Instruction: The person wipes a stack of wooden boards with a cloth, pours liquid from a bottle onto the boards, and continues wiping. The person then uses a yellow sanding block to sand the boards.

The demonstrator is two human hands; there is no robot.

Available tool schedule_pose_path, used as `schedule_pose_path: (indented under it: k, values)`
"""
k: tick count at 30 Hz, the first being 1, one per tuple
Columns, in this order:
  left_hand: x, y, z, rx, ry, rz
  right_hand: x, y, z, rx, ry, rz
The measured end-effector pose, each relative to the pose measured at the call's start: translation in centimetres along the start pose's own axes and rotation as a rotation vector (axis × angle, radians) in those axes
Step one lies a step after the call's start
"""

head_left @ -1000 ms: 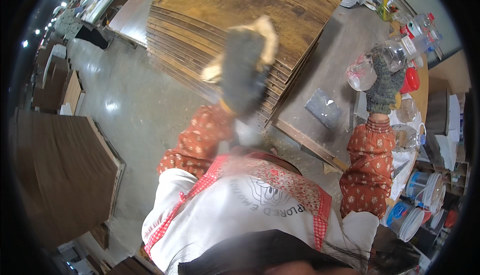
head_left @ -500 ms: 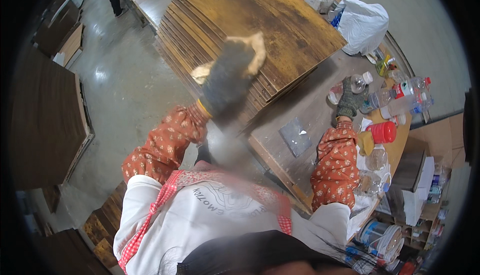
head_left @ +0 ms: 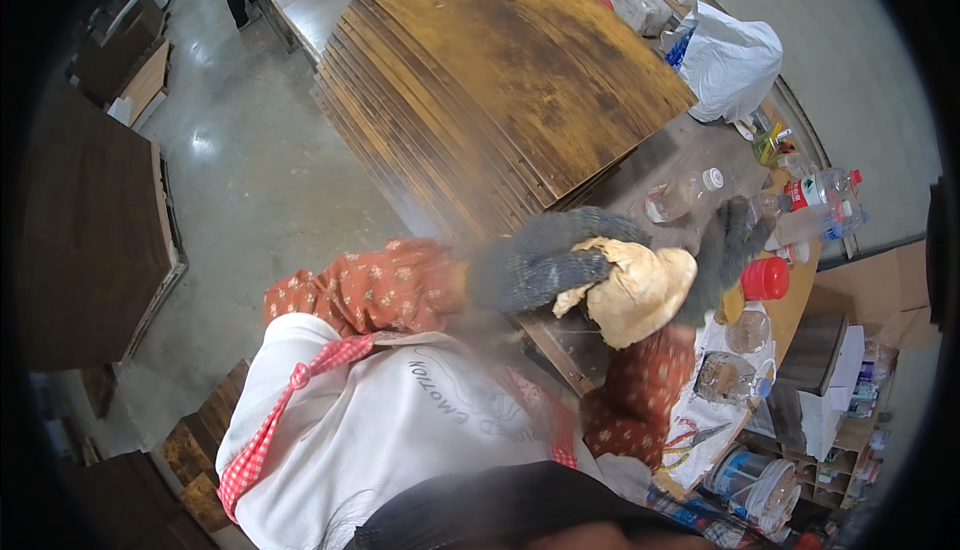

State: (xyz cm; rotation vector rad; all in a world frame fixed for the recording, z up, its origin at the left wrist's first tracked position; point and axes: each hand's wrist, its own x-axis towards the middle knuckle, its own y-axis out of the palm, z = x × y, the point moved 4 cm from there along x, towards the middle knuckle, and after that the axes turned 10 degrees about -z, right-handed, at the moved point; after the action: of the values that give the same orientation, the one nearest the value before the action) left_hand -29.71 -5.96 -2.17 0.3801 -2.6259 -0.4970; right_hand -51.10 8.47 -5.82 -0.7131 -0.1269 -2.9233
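My left hand (head_left: 545, 258), in a dark grey knit glove, grips a crumpled cream-coloured cloth (head_left: 640, 295) in front of my chest. Just right of the cloth, my right hand (head_left: 722, 258) is gloved in the same grey. It is blurred, with its fingers stretched upward and nothing seen in them; the cloth is close against its palm side, but I cannot tell whether they touch. A clear plastic bottle (head_left: 682, 197) with a white cap lies on the table beyond my hands. Farther off stands a stack of brown-stained wooden boards (head_left: 530, 60), its left edges stepped.
Several plastic bottles (head_left: 825, 190) and a red-lidded jar (head_left: 765, 278) crowd the table's right side. A white plastic bag (head_left: 735, 60) lies at the back right. Below the right edge are a bucket (head_left: 755, 485) and cardboard boxes. Dark boards (head_left: 90, 240) stand at the left.
My left hand has come off the board stack with the cloth, moving right and nearer to me. My right hand has let go of the bottle and drawn back beside the cloth.
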Motion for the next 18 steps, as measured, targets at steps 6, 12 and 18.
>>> schedule_pose_path:
  k: [6, 12, 18]
  values:
    - [2.7, 0.5, -2.5, 0.825, 0.502, 0.119, -12.6, -2.0, 4.4, 0.205, 0.352, 0.421]
    - [3.8, -2.4, -4.9, 0.770, 0.534, 0.383, -17.4, 2.9, 6.7, 0.393, 0.321, -0.191]
    - [11.4, -19.7, -9.8, 0.802, 0.332, 0.378, -17.2, 8.3, 12.4, 0.194, 0.091, -0.454]
